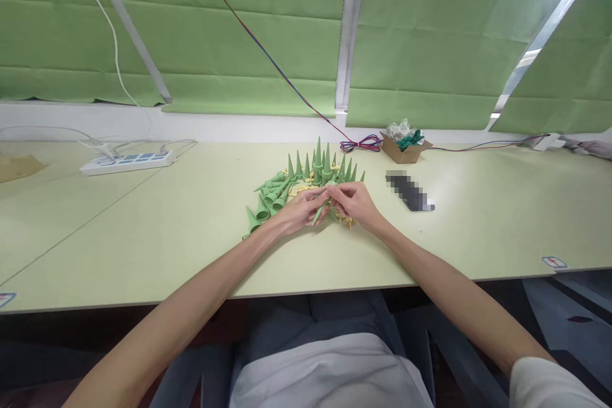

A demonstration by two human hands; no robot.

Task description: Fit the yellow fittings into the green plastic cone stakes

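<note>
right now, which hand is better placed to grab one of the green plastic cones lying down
Probably the left hand: it's nearer the lying green plastic cones than the right hand, though both hands look occupied.

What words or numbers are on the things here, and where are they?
None can be read.
Right sticker on the table: marks too small to read.
Left sticker, cut off by the picture's edge: also unreadable.
Dark object: pixelated, nothing readable.
</note>
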